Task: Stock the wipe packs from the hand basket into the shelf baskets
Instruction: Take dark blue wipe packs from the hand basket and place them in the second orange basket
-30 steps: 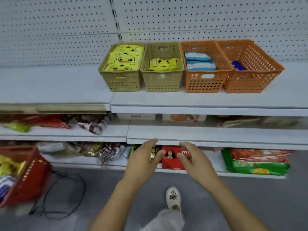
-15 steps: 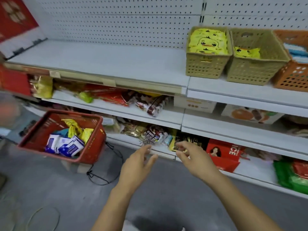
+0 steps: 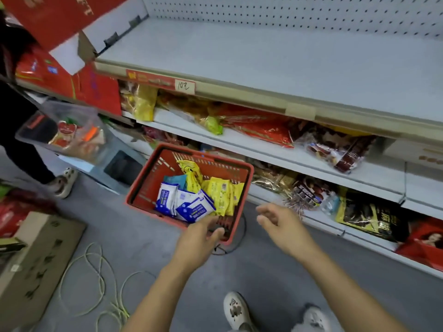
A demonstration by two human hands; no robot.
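The red hand basket stands on the grey floor in front of the shelves. Inside lie several blue-and-white wipe packs and several yellow wipe packs. My left hand hovers over the basket's near rim, fingers relaxed and holding nothing. My right hand is to the right of the basket, open with fingers loosely spread and empty. The shelf baskets are out of view.
The white top shelf above is bare; lower shelves carry snack bags. A cardboard box and a yellow-green cable lie on the floor at left. Another person stands at far left holding a clear box.
The view has swung left and down from the shelf baskets to the hand basket. Both hands have come down toward it, the left now over its near rim.
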